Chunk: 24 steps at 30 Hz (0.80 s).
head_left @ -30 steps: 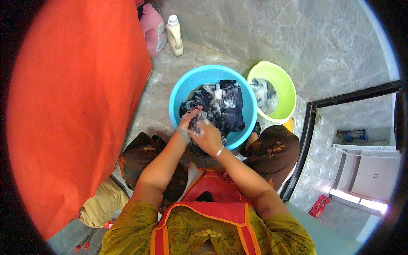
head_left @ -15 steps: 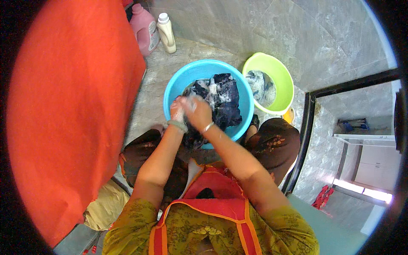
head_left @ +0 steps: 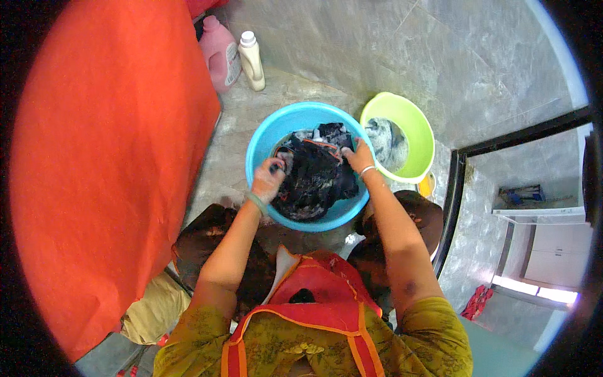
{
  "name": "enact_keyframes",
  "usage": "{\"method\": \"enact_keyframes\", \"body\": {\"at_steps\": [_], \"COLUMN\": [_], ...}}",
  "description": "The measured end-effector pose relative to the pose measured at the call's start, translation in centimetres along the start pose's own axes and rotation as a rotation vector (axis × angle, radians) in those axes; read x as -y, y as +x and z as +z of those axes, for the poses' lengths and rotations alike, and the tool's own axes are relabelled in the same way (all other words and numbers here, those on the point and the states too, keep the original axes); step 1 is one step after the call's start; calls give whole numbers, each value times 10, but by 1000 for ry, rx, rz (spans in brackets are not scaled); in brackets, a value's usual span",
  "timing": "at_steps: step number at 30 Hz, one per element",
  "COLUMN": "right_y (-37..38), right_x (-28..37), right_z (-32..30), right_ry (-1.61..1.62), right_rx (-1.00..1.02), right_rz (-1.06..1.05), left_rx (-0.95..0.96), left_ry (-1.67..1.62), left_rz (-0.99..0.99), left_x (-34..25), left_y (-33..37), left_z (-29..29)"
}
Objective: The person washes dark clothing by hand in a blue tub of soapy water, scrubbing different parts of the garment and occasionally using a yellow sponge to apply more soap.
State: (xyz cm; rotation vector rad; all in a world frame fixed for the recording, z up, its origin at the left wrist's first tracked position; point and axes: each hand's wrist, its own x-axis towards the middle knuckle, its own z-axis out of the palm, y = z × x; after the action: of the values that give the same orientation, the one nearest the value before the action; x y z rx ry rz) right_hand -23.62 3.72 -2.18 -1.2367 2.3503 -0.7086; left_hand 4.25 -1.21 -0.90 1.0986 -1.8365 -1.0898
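Observation:
A dark wet garment [head_left: 311,179] with an orange-red trim line and pale suds lies bunched in a round blue basin [head_left: 267,135]. At the basin's left side my left hand [head_left: 268,181], with a bangle on its wrist, has its fingers curled round the garment's edge, slightly blurred. Over the right rim reaches my right hand [head_left: 360,157], which wears a silvery bracelet; its thumb and fingers pinch the cloth's upper right part. More dark fabric shows behind the garment, partly hidden by it.
A lime-green basin [head_left: 419,135] with soapy water and dark cloth stands against the blue one on the right. At the far left are a pink jug [head_left: 221,56] and a cream bottle [head_left: 252,66]. A red cover [head_left: 113,169] hangs at left; a grey wall [head_left: 452,56] rises behind.
My hands were together over the basin's left part; now they are apart, the right one at the right rim. The garment is spread toward the middle, its orange-red trim now visible.

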Motion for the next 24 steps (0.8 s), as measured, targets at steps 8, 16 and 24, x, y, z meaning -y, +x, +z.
{"method": "enact_keyframes", "body": {"at_steps": [8, 16, 24], "right_y": [-1, -29, -50], "right_x": [-9, 50, 139], "right_z": [32, -25, -132], "right_ry": [379, 688, 716], "right_rx": [103, -102, -34], "right_rz": [334, -93, -91], "left_rx": [316, 716, 403], "left_ry": [387, 841, 399], "left_rz": [-67, -5, -67], "left_x": [-46, -72, 35], "left_y": [-21, -23, -40], "left_z": [19, 31, 66]}}
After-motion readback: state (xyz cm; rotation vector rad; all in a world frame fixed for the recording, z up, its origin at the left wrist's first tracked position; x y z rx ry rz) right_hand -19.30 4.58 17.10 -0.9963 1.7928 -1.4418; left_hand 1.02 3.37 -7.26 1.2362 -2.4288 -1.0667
